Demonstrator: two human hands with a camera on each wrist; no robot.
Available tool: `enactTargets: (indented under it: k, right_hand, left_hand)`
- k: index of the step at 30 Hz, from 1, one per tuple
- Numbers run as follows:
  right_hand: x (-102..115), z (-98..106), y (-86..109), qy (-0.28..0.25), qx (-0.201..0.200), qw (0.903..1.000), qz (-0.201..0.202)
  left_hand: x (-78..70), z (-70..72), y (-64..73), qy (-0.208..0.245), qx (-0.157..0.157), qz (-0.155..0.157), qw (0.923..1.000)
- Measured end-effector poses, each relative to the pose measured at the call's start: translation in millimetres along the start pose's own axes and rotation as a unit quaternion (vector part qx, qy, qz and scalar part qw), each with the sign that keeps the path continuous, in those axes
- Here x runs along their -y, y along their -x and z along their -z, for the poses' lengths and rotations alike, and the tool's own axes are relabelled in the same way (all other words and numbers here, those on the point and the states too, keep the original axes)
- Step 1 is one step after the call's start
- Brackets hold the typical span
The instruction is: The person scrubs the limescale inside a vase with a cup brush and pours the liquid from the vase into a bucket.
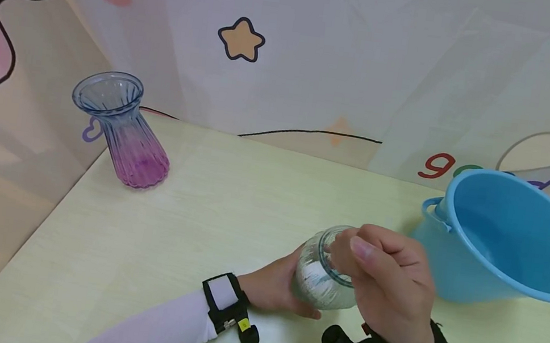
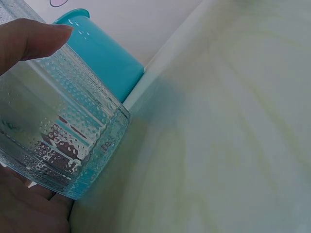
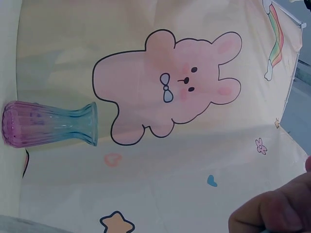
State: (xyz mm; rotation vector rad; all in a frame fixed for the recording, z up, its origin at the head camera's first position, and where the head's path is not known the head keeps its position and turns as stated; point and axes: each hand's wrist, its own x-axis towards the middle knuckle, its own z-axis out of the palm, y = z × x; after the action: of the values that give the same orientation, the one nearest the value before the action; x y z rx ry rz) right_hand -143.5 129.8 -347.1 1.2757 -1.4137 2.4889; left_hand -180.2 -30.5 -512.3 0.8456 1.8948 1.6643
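Note:
A clear ribbed glass jar (image 1: pixel 323 289) is gripped around its side by my left hand (image 1: pixel 275 285). In the left wrist view, my thumb lies across the jar (image 2: pixel 58 121), whose dotted wall is tilted close above the tabletop. My right hand (image 1: pixel 392 286) is at the jar's mouth, fingers curled and thumb on top. Whether something is held in those fingers is hidden. Part of the right hand (image 3: pixel 274 208) shows in the lower right corner of the right wrist view. Something whitish appears through the glass, too unclear to name.
A blue bucket (image 1: pixel 441 266) with side handles stands to the right, close to the right hand. At the back left is a fluted glass vase (image 1: pixel 136 149), blue above and pink below. A printed cloth backdrop (image 1: pixel 320 57) borders the pale table (image 1: pixel 200 196).

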Motion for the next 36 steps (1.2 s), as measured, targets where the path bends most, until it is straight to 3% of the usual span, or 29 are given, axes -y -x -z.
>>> enactTargets:
  k: [11,16,19,23,29,36]
  right_hand:
    - [-4,1,-5.4,0.046,-0.032,0.9964,-0.063]
    - [3,5,-4.1,0.044,-0.074,0.9928,-0.084]
    - [7,8,-2.9,0.012,-0.091,0.9938,-0.063]
    - [14,14,-1.4,-0.061,-0.083,0.9945,-0.022]
    - [29,16,-0.5,-0.149,-0.084,0.9851,0.018]
    - [43,24,-3.0,-0.179,-0.107,0.9761,0.062]
  left_hand:
    - [1.7,0.4,-0.7,0.008,0.005,0.000,1.0000]
    - [1.6,0.1,-0.6,0.004,0.001,-0.006,1.0000]
    - [1.8,0.1,-0.2,0.005,0.001,-0.007,1.0000]
    - [1.9,0.3,-0.3,0.002,0.000,-0.003,1.0000]
    - [2.3,0.4,-1.2,-0.006,0.001,-0.010,0.9999]
    - [1.7,-0.5,-0.3,0.002,0.000,0.005,1.0000]
